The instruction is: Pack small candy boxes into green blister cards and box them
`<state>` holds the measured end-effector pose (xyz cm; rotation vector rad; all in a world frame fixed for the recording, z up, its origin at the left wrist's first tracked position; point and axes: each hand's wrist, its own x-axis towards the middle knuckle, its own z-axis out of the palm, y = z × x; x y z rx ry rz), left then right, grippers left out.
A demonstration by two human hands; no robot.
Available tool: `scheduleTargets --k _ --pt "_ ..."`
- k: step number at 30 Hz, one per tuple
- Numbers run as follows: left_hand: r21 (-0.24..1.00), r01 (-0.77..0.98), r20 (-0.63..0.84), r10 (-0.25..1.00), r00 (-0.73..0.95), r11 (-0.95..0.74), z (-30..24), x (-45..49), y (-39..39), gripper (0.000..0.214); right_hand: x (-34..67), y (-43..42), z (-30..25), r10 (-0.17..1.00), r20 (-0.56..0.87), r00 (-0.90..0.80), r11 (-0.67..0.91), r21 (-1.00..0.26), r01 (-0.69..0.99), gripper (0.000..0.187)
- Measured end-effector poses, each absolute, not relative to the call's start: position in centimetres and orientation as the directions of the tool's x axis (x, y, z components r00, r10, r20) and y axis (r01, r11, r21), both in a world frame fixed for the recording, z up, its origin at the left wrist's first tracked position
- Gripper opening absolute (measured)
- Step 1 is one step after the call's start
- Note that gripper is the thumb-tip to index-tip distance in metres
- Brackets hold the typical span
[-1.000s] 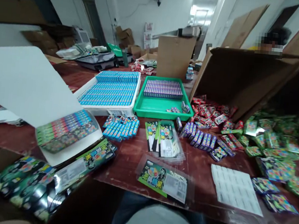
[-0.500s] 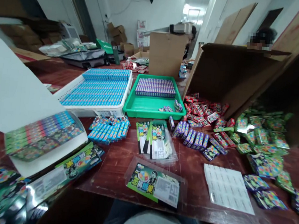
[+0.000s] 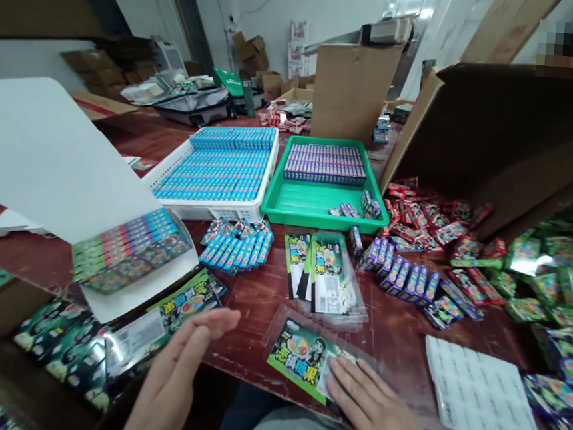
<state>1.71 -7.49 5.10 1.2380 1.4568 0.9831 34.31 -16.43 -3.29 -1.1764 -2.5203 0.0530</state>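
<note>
My right hand (image 3: 368,396) lies flat with its fingers stretched over the right part of a printed candy bag (image 3: 299,356) near the table's front edge. The bag is clear plastic with a green and black card. My left hand (image 3: 177,366) is raised at the left, fingers extended, holding nothing. Close behind it, more printed bags (image 3: 183,306) lie beside an open white display box (image 3: 132,255) filled with rows of small coloured candy boxes. A further stack of printed bags (image 3: 329,272) rests behind the bag under my right hand.
A white basket (image 3: 211,210) holds blue candy boxes; a green tray (image 3: 308,200) holds purple ones. Blue boxes (image 3: 237,247), purple boxes (image 3: 408,279), red packs (image 3: 427,217) and green packs (image 3: 562,279) lie around. A white label sheet (image 3: 486,400) lies right. A carton (image 3: 5,391) stands lower left.
Both hands have come into view from below, the right one landing on the front bag. The view has turned left, so the table's things appear shifted right.
</note>
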Motion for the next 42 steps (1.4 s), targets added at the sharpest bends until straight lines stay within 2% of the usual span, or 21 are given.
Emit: scheduleTargets --k 3,6,8,10,12,14,16,17,20,23,25,28,31,34,36,38,40,42 --pt "0.955 0.146 -0.258 0.966 -0.025 0.258 3.3 2.5 -7.7 0.045 34.9 -15.9 -3.0 0.664 0.322 -0.674 0.742 -0.18 0.645 0.054" --pt "0.95 0.06 -0.305 0.952 -0.02 0.305 2.9 3.6 -8.8 0.051 34.2 -15.0 -0.9 0.739 0.477 -0.476 0.648 -0.308 0.697 0.067" --pt "0.949 -0.067 -0.309 0.951 -0.003 0.308 2.9 5.0 -8.9 0.053 32.6 -13.9 0.6 0.746 0.562 -0.356 0.6 -0.338 0.725 0.073" --pt "0.933 -0.193 -0.305 0.952 0.029 0.305 2.7 6.7 -8.2 0.056 30.2 -12.7 1.6 0.7 0.578 -0.42 0.663 -0.305 0.684 0.067" --pt "0.928 -0.227 -0.29 0.956 0.051 0.294 2.3 8.1 -6.8 0.058 28.2 -11.6 2.4 0.65 0.53 -0.545 0.74 -0.274 0.615 0.053" --pt "0.95 -0.155 -0.256 0.961 0.105 0.271 1.8 8.9 -5.3 0.051 27.2 -10.5 3.2 0.662 0.475 -0.58 0.741 -0.302 0.6 0.056" --pt "0.972 -0.043 -0.215 0.945 0.248 0.233 1.5 9.0 -4.3 0.044 27.5 -9.0 4.1 0.743 0.447 -0.498 0.661 -0.368 0.654 0.062" --pt "0.978 0.014 -0.2 0.918 0.343 0.208 1.4 9.0 -4.0 0.04 28.0 -8.1 4.6 0.784 0.441 -0.437 0.607 -0.4 0.686 0.059" --pt "0.983 0.121 -0.181 0.81 0.558 0.136 1.5 8.7 -3.8 0.031 29.7 -5.5 5.8 0.866 0.371 -0.335 0.486 -0.468 0.739 0.036" --pt "0.985 0.137 -0.164 0.779 0.605 0.101 1.9 8.4 -3.5 0.028 30.5 -3.9 6.5 0.896 0.218 -0.388 0.44 -0.564 0.699 0.022" --pt "0.985 0.143 -0.162 0.768 0.619 0.093 2.3 8.2 -3.1 0.027 30.6 -3.4 6.8 0.898 0.186 -0.398 0.423 -0.61 0.67 0.026" --pt "0.98 0.185 -0.178 0.734 0.655 0.072 2.9 7.9 -2.5 0.023 30.8 -2.7 7.3 0.901 0.2 -0.385 0.422 -0.608 0.672 0.034" --pt "0.972 0.228 -0.201 0.702 0.683 0.056 3.3 7.8 -2.0 0.02 31.0 -1.9 7.7 0.91 0.105 -0.4 0.381 -0.591 0.711 0.029" --pt "0.967 0.248 -0.224 0.661 0.716 0.059 3.5 7.8 -1.6 0.022 31.2 -1.3 8.4 0.869 -0.018 -0.495 0.406 -0.544 0.734 0.025" --pt "0.968 0.231 -0.244 0.611 0.753 0.102 3.7 7.6 -1.4 0.02 31.4 -1.1 9.1 0.789 -0.084 -0.609 0.478 -0.538 0.694 0.023" --pt "0.956 0.185 -0.28 0.52 0.807 0.228 3.8 7.5 -1.3 0.022 31.6 -1.1 9.9 0.684 -0.131 -0.718 0.518 -0.605 0.604 0.014" --pt "0.917 0.137 -0.311 0.453 0.836 0.376 3.9 7.4 -1.4 0.048 31.9 -1.2 10.7 0.599 -0.148 -0.787 0.49 -0.71 0.507 0.011" --pt "0.893 0.091 -0.327 0.497 0.804 0.44 3.7 7.3 -1.6 0.056 32.3 -1.2 11.0 0.574 -0.144 -0.806 0.449 -0.768 0.457 0.015"
